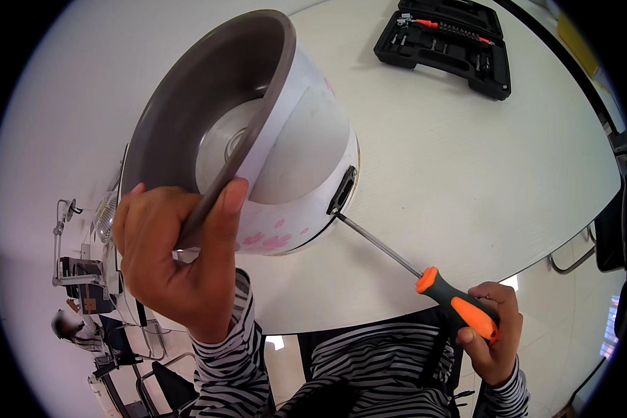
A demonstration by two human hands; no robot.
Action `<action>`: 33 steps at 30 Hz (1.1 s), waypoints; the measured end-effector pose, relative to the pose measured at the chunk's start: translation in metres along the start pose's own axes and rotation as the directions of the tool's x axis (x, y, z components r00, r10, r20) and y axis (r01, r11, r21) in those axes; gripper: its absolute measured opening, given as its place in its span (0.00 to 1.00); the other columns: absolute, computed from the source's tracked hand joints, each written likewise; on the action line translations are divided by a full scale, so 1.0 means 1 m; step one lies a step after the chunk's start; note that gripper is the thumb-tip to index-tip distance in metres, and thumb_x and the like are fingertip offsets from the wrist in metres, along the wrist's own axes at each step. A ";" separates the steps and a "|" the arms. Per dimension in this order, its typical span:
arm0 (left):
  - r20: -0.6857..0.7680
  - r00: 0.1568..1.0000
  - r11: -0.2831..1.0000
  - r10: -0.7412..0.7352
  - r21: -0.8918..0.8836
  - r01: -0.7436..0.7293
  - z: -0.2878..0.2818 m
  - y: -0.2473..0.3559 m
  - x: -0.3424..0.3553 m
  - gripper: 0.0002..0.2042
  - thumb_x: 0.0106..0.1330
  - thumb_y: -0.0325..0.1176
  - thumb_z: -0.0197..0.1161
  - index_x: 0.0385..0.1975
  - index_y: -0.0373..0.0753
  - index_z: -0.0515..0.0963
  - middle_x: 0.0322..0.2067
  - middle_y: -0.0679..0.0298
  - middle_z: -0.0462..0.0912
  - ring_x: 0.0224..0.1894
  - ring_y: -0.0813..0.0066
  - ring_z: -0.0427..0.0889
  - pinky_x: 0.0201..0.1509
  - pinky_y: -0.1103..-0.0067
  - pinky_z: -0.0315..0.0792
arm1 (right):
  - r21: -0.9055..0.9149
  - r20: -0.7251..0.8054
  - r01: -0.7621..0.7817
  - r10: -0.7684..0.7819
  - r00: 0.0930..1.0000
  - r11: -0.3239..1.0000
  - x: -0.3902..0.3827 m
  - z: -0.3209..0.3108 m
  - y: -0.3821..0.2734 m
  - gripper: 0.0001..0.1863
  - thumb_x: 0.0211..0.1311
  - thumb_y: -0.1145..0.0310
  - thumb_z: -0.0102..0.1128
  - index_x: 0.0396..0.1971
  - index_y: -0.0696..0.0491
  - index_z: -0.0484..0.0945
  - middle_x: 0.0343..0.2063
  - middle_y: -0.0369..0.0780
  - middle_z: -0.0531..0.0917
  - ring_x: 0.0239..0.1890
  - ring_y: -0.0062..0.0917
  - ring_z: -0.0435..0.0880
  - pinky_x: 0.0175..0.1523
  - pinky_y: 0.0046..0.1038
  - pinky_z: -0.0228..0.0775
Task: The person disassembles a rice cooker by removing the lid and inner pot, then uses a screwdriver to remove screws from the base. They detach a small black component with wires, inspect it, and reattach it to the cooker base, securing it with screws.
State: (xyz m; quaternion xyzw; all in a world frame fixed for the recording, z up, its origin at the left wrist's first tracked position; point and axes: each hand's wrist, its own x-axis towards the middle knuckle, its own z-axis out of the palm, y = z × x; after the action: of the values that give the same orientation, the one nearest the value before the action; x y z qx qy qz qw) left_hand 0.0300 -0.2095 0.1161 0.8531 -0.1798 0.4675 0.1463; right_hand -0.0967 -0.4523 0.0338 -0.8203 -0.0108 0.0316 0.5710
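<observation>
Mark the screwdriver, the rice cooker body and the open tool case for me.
Screwdriver (pixel 458 304): head view, on its orange and black handle in the right hand.
Rice cooker body (pixel 296 150): head view, on its white outer wall.
Tool case (pixel 425 52): head view, on the black lower tray.

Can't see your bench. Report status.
Left hand grips tilted rice cooker body rim. Right hand holds screwdriver, tip at its black bracket. Nothing in between.
</observation>
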 end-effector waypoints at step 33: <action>-0.051 0.973 0.974 0.224 -0.003 -0.225 -0.043 -0.003 -0.025 0.15 0.48 0.35 0.56 0.34 0.32 0.72 0.40 0.54 0.70 0.42 0.57 0.69 0.41 0.67 0.65 | 0.024 -0.248 0.042 -0.035 0.968 0.999 0.005 0.015 0.025 0.15 0.49 0.64 0.53 0.30 0.61 0.68 0.27 0.45 0.72 0.27 0.29 0.71 0.34 0.24 0.62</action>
State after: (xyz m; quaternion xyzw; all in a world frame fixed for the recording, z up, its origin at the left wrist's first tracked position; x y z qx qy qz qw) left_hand -0.0129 -0.1851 0.1173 0.8146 -0.2734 0.5016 0.1007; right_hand -0.0926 -0.4468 0.0050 -0.8092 0.0451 -0.0816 0.5801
